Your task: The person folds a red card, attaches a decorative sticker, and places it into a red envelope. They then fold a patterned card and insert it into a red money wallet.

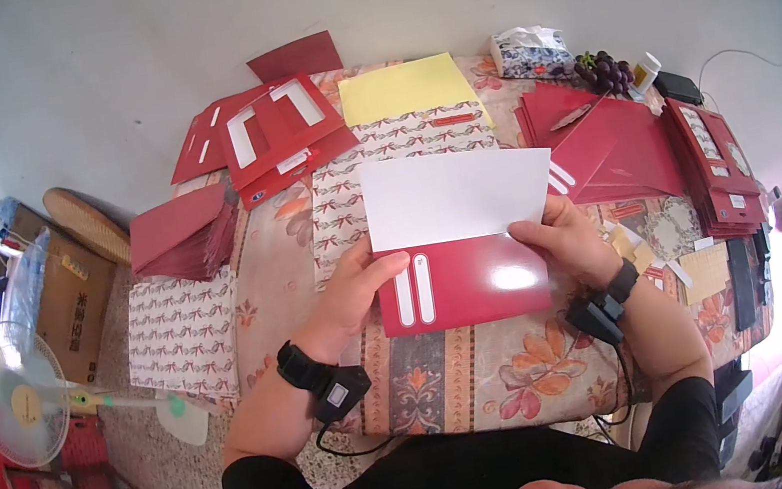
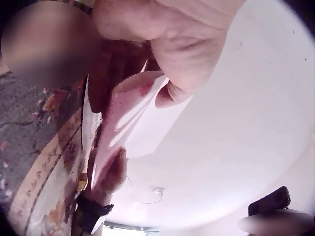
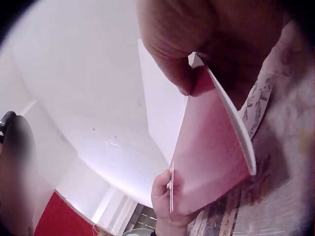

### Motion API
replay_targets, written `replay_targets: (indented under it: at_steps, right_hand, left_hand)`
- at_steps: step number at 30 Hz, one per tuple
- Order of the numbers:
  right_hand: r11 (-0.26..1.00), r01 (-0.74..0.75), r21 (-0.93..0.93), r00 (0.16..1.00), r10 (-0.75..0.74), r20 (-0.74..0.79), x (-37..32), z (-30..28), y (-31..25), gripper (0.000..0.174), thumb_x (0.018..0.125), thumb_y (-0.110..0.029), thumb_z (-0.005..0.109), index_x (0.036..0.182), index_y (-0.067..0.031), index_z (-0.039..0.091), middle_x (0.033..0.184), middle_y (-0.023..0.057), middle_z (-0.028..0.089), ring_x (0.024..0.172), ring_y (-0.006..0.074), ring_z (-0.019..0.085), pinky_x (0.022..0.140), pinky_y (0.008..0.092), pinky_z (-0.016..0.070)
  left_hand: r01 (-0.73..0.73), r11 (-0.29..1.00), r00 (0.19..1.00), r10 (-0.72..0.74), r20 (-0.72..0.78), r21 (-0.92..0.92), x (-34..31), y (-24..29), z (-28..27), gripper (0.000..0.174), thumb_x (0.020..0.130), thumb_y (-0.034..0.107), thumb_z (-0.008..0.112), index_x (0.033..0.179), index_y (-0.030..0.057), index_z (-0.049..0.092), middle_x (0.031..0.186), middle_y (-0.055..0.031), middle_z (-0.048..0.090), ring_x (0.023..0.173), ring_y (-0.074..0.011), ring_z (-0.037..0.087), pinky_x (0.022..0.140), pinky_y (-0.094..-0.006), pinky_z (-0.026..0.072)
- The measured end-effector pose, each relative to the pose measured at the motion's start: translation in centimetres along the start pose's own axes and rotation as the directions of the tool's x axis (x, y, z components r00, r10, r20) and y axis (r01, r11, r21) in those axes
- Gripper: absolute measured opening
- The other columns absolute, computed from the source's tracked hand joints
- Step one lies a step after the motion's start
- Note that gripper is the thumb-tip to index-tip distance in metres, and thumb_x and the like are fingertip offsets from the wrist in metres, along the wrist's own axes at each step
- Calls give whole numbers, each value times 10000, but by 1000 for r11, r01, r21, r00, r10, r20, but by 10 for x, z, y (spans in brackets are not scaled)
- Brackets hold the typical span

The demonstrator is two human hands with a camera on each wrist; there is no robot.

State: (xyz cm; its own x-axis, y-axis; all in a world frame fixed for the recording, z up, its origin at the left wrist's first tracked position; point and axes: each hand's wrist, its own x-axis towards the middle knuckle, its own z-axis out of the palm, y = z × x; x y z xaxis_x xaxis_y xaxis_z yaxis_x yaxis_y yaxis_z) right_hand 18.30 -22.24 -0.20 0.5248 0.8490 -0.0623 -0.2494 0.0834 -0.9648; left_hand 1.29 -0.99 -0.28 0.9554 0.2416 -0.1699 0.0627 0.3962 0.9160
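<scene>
In the head view a folded red card sheet (image 1: 487,276) is held above the table by both hands. Its white inner panel (image 1: 460,196) stands up behind the glossy red front, which has two long white strips near its left end. My left hand (image 1: 343,297) grips the left edge, thumb lying on the red face. At the right edge, my right hand (image 1: 575,242) pinches the sheet with its thumb near the fold line. The right wrist view shows the red panel (image 3: 211,142) edge-on with white layers, fingers mostly hidden behind it.
Red die-cut cards (image 1: 283,129) lie at the back left, near a red stack (image 1: 182,230). Bow-patterned sheets (image 1: 180,332) and a yellow sheet (image 1: 408,90) are on the flowered cloth. More red cards (image 1: 620,150), a tissue box (image 1: 532,53) and grapes (image 1: 603,71) sit right. A fan (image 1: 26,403) stands left.
</scene>
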Motion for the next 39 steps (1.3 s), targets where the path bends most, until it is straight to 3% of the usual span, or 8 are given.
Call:
replay_targets:
  at_steps: [10,16,21,24,26,34,36,39]
  right_hand:
    - [996,-53,70,995,46,90,-2,0,-4,271,854,-50,558,1119,11,559,1037,54,615,911,94,572,811,243,461]
    - [999,-2,-49,995,7,103,1,-4,1,283,849,-17,532,1130,6,554,1056,56,609,925,98,571,829,251,456]
    - [990,56,127,998,-53,-29,0,8,-2,218,837,22,516,1040,2,593,1002,37,624,912,102,577,815,240,456]
    - [986,72,150,992,-87,93,1,-8,7,152,839,13,532,970,-11,605,948,36,629,876,104,586,794,241,463]
    - [979,132,152,984,-148,95,3,-7,13,119,839,-2,544,937,-18,610,921,36,629,846,103,587,778,240,466]
    - [975,124,186,990,-134,43,-1,-8,2,60,834,-45,575,821,-25,630,826,38,628,764,108,583,719,238,469]
    - [992,126,0,983,-125,134,-2,-15,1,56,830,-36,575,832,-21,628,833,43,631,771,107,586,710,239,470]
    - [986,143,-79,962,-120,247,-6,-8,-6,74,830,-17,564,859,-11,631,851,44,635,783,107,589,722,238,470]
  left_hand:
    - [-172,981,985,170,36,91,3,-8,-7,261,829,22,538,1088,25,565,1028,-56,609,906,-118,581,795,-276,480]
    - [-193,977,981,190,45,88,2,-5,-6,243,832,20,532,1070,13,577,1005,-48,617,887,-108,579,793,-266,469]
    - [-184,982,981,181,65,49,0,-2,-4,228,833,19,528,1051,6,591,984,-42,623,880,-101,579,796,-253,462]
    - [-107,993,993,104,58,50,0,-2,-7,196,837,19,539,1021,12,606,960,-55,632,868,-106,588,784,-248,469]
    - [-236,971,956,224,189,46,3,-7,-12,170,843,23,547,1000,19,611,948,-65,636,856,-113,596,784,-241,475]
    - [-66,963,916,-45,398,260,-9,22,-9,366,822,157,616,1154,46,511,1150,-52,536,1068,-127,503,933,-276,388]
    - [30,992,811,-94,577,119,-12,23,-9,431,818,246,613,1188,63,491,1190,-33,497,1122,-135,462,966,-277,349]
    - [192,981,819,-182,544,38,-9,18,-10,453,843,287,590,1190,18,476,1200,-90,512,1079,-171,501,924,-286,383]
